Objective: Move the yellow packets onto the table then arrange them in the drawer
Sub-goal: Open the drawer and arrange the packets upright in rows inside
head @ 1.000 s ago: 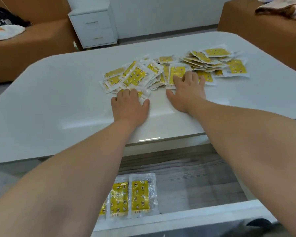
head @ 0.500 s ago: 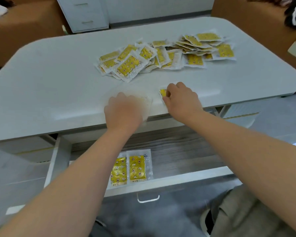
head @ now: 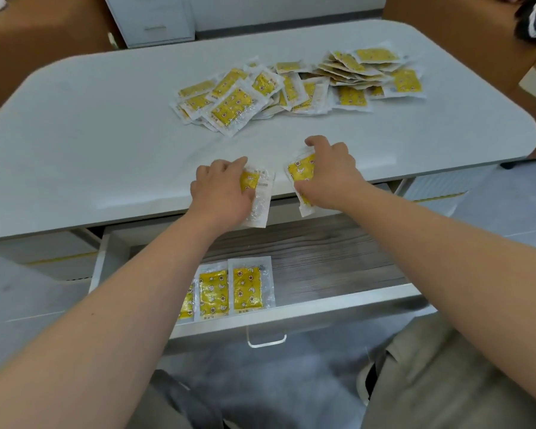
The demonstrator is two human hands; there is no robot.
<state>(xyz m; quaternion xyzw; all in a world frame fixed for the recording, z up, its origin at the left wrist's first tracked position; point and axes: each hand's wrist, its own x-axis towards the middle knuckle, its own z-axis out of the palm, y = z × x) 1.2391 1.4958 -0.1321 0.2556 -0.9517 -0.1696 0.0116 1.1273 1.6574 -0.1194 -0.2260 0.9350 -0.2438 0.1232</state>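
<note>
Head view: open drawer [head: 338, 302] holds three yellow packets [head: 248, 287] side by side.

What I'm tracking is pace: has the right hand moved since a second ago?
Yes. The right hand has drawn back from the packet pile to the near edge of the table, gripping one packet.

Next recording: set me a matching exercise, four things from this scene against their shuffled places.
1 loose heap of yellow plastic packets
2 neat row of yellow packets
3 left hand
4 pale loop handle

A holding a packet at the white table's near edge
B inside the open drawer
C far across the table
D on the drawer's front

Pairs: 1-C, 2-B, 3-A, 4-D
</note>
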